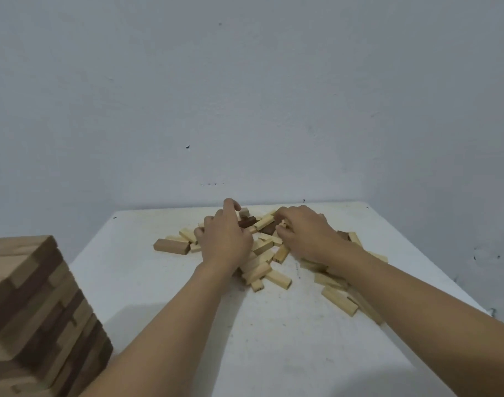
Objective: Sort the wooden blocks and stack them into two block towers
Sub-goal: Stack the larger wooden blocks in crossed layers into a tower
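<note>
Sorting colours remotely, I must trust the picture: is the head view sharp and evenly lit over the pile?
Head view: dim, even light, no glare; the pile is a bit soft, yet the dark block between left hand and right hand reads clearly. Head view, near left: the tower is blurred, a soft shadow lies beside it on the table; forearms look stretched.

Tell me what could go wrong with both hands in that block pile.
The stacked tower of light and dark wooden blocks stands close beside the left forearm; pulling back could knock it. Pale wooden blocks lie under the right forearm near the edge of the white table; a sweep might push them off.
</note>
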{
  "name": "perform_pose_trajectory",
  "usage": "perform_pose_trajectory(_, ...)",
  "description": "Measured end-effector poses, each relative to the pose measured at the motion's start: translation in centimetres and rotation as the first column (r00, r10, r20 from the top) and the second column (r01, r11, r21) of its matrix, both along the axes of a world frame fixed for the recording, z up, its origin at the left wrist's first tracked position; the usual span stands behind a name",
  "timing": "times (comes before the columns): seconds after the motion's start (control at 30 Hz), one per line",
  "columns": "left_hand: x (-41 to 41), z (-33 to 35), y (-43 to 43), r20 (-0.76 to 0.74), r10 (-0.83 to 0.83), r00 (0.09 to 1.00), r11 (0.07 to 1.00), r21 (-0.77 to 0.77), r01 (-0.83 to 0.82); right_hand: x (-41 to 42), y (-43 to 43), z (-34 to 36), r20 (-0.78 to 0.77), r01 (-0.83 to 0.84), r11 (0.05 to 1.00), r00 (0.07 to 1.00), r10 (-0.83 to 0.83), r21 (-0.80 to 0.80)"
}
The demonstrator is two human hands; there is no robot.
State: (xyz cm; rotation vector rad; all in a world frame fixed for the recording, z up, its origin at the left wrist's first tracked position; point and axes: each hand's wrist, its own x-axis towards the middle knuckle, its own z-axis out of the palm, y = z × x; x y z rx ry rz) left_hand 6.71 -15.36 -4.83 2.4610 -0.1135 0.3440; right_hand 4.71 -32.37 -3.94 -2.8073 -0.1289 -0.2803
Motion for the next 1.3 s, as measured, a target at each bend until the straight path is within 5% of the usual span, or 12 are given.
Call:
perform_pose_trajectory(0.4,2.2,-1.1,-0.8,0.042,0.013,0.999,0.997,0.070,-0.016,4.9,-1.1,-1.6,-0.114,0.037,0.997,0.993,-0.029,0.069)
perform_pose_trajectory(1.03,-2.4,1.5,0.3,0.120,-0.114,0.986,0.990,-0.071,0.124,-2.0,0.1,0.1,0.127,0.075,0.983,0.987,-0.097,0.166)
perform_pose_trajectory(1.3,-8.8,2.8,2.6,0.061,-0.245,0.968,0.969,-0.022,0.246,-8.3,1.5,0.1,0.205,-0.099,0.948,0.978,0.037,0.302)
